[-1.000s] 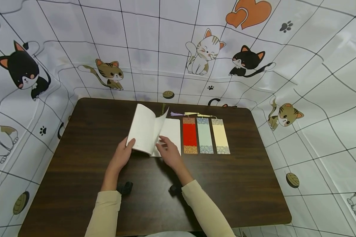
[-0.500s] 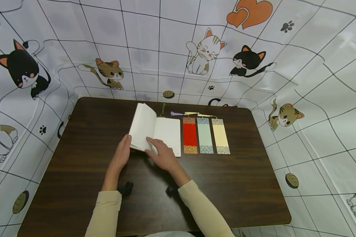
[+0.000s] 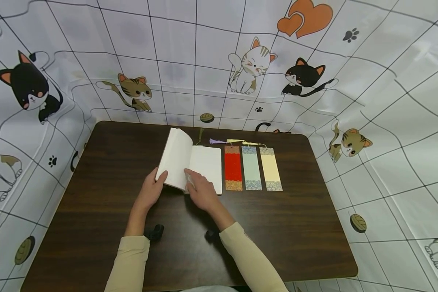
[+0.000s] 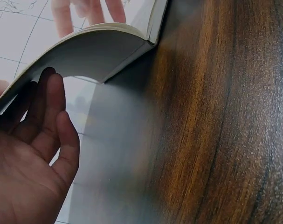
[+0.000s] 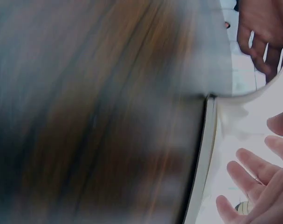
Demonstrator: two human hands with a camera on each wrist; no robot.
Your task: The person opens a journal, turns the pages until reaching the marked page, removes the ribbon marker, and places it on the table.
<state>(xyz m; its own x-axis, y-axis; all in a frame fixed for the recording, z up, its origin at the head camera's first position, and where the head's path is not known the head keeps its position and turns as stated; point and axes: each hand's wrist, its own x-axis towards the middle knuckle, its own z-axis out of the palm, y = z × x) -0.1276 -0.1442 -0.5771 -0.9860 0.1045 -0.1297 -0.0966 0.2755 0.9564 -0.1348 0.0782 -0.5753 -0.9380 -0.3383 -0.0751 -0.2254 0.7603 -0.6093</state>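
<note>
An open notebook [image 3: 209,164] with blank white pages lies on the brown table. Its left part is lifted and curved; my left hand [image 3: 150,192] grips that outer edge, thumb over the page. From below, the left wrist view has the left hand's fingers [image 4: 56,100] spread behind the dark cover [image 4: 101,51]. At the notebook's lower middle, near the fold, my right hand [image 3: 203,194] touches the pages. Its loosely bent fingers [image 5: 253,165] appear apart over the white paper in the right wrist view. Whether they pinch a leaf is not visible; nothing else is held.
Right of the notebook lie three tasselled bookmarks: red [image 3: 233,167], pale green [image 3: 252,168] and cream [image 3: 271,169]. A green tassel [image 3: 200,136] sticks out past the notebook's top. Cat-print sheeting [image 3: 175,77] surrounds the brown table [image 3: 299,235].
A loose leaf standing up at the fold has gone over to the left. My right hand moved left with it, then slightly back right. The left hand keeps its hold.
</note>
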